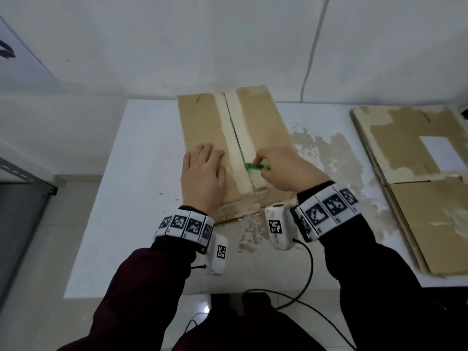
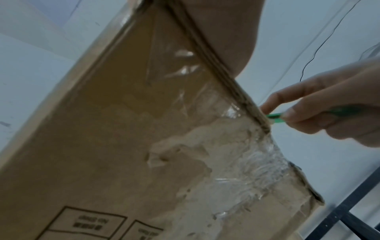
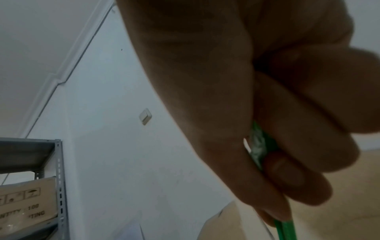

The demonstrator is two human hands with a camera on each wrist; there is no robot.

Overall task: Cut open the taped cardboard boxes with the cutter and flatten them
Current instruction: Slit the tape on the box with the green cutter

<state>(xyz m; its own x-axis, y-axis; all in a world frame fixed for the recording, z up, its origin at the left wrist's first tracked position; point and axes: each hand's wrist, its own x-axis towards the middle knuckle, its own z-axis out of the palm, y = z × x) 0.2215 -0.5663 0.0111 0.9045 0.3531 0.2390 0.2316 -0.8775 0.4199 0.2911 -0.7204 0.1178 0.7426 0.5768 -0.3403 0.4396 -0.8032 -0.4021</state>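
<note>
A brown cardboard box (image 1: pixel 202 117) stands on the white table (image 1: pixel 131 198), its top seam covered by pale tape (image 1: pixel 243 127) with a dark slit running down it. My left hand (image 1: pixel 202 171) lies flat, fingers straight, on the left top flap. My right hand (image 1: pixel 281 168) grips a green cutter (image 1: pixel 255 166) whose tip meets the seam near the box's front end. The left wrist view shows the box's front face (image 2: pixel 113 129), crinkled clear tape (image 2: pixel 257 170) and the cutter (image 2: pixel 274 117) at the top edge. In the right wrist view my fingers (image 3: pixel 298 146) curl round the green handle (image 3: pixel 285 230).
A stack of flattened cardboard (image 1: pixel 417 186) lies on the table's right side. The table top has scraped patches (image 1: pixel 336 158) beside the box. A grey metal shelf (image 1: pixel 22 188) stands at the left, holding a printed box (image 3: pixel 26 206). A black cable (image 1: pixel 307 269) hangs from the right wrist.
</note>
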